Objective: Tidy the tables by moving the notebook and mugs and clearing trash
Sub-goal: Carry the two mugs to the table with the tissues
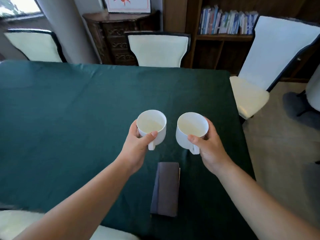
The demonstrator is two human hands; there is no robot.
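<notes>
Above the green table [69,110], left hand [136,149] and right hand [209,149] each gripped a white mug [156,134], rims close — risk of clinking, or dropping onto the notebook [165,189].

The tablecloth [69,110] is a plain dark green, unpatterned; the two mugs [152,125] [190,130] above it are white outside, with pale cream insides; the notebook [165,189] near the front edge is dark brownish-grey, its spine strip a shade bluer; the chairs [158,49] at the far side are cream with black piping; the cabinet [117,40] behind is dark carved wood; the books [226,21] at far right show mostly blue and white spines; the floor [277,144] at right is beige.
</notes>
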